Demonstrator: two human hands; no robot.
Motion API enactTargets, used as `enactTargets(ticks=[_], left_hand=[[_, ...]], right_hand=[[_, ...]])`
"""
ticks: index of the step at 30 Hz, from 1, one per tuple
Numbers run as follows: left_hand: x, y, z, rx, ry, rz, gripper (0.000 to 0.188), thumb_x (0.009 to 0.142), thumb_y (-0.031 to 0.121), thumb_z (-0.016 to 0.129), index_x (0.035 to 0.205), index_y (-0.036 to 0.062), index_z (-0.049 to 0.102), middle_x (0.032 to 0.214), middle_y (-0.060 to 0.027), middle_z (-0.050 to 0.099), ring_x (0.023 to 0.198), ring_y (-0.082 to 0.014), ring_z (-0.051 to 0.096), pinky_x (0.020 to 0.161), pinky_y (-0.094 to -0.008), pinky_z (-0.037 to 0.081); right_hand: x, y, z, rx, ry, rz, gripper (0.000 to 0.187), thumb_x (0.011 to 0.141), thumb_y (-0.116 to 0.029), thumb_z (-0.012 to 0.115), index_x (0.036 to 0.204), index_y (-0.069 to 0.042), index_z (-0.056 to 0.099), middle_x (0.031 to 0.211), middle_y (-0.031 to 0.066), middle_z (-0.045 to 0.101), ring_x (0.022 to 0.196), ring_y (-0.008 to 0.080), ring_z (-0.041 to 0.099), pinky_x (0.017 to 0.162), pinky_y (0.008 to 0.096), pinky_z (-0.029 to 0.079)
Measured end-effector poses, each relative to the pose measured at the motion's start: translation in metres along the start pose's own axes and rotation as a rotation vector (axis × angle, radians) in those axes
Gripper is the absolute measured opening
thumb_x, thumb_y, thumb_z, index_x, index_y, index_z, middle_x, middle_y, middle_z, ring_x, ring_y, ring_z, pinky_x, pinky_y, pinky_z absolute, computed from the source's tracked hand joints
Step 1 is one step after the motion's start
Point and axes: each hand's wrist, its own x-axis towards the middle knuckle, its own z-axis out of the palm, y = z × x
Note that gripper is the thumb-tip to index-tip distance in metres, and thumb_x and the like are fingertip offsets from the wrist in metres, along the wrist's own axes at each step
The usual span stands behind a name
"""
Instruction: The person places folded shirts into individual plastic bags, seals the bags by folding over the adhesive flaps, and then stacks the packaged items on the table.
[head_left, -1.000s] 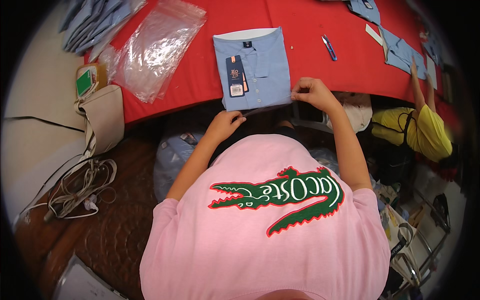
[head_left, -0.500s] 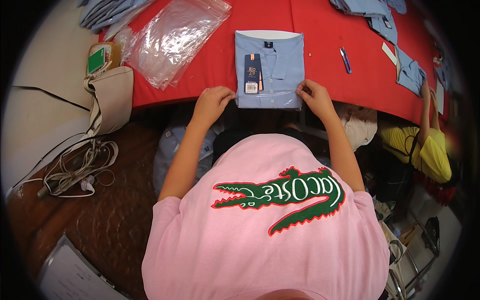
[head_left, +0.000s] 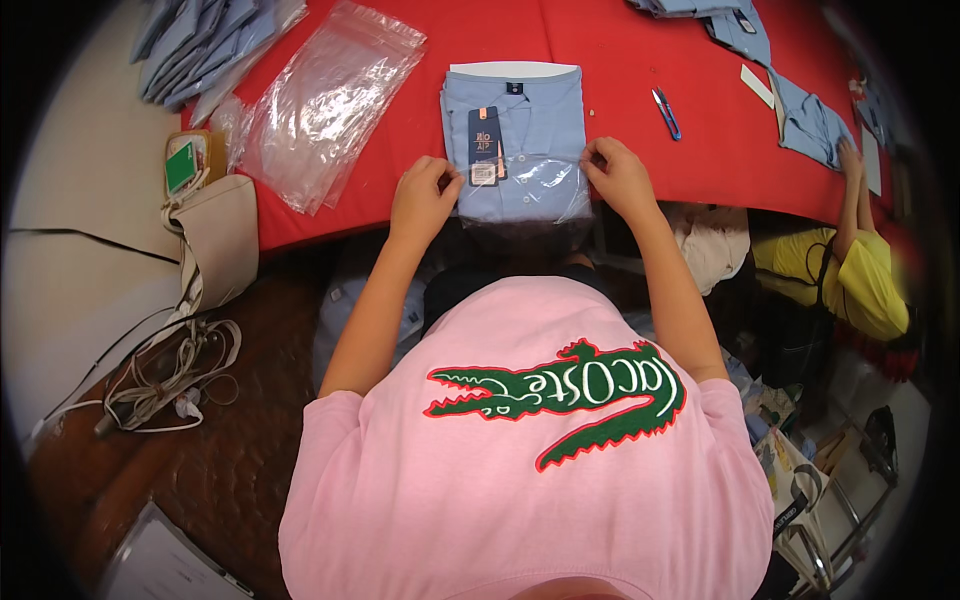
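A folded light blue shirt [head_left: 548, 130] lies near the table's front edge, its collar end away from me, with a white board showing behind the neckline. A dark blue hang tag [head_left: 484, 140] rests on its front. The lower part of the shirt sits inside a clear plastic bag [head_left: 552, 205], whose near end hangs past the table edge. My left hand [head_left: 426, 200] pinches the bag's opening at the shirt's left side. On the opposite side my right hand [head_left: 618, 178] is closed on the bag's other edge, thumb against fingers.
Clear plastic bags [head_left: 325, 105] lie to the left on the red tablecloth [head_left: 500, 35], beyond a beige bag [head_left: 213, 235]. Blue folded shirts [head_left: 195, 45] are piled far left. Thread snippers [head_left: 667, 115] lie right. A person in yellow [head_left: 865, 285] handles another blue garment [head_left: 810, 125].
The bag's opening has moved up the shirt, from near its lower end to about the tag's lower end. Both hands have moved slightly away from me with it.
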Motion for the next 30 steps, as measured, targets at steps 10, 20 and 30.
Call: enactTargets(ticks=[10,20,30], left_hand=[[-0.012,0.015,-0.017,0.041,-0.293,0.033,0.017,0.086,0.006,0.082,0.089,0.0005,0.066,0.087,-0.0083,0.069,0.077,-0.0206,0.067,0.071,-0.0332,0.052],[-0.039,0.026,0.003,-0.474,-0.854,-0.313,0.019,0.100,0.008,0.069,0.093,0.0010,0.053,0.091,-0.0127,0.076,0.073,-0.0133,0.068,0.068,-0.0338,0.053],[-0.059,0.003,0.030,0.077,-0.729,-0.051,0.027,0.099,0.028,0.070,0.112,0.0049,0.063,0.083,-0.0203,0.070,0.083,-0.0393,0.073,0.074,-0.0471,0.054]], right_hand=[[-0.050,0.005,-0.020,0.865,-0.479,0.431,0.010,0.103,-0.007,0.065,0.100,-0.005,0.055,0.106,0.0157,0.080,0.059,0.0121,0.063,0.060,0.0244,0.051],[-0.089,0.070,0.002,0.514,-0.452,0.231,0.008,0.095,-0.002,0.062,0.094,-0.003,0.055,0.089,0.0091,0.071,0.092,0.0164,0.072,0.078,0.0332,0.054],[-0.058,0.042,-0.028,0.214,-0.448,0.184,0.008,0.088,0.003,0.071,0.092,-0.001,0.065,0.088,0.0060,0.067,0.086,0.0141,0.064,0.078,0.0311,0.052]])
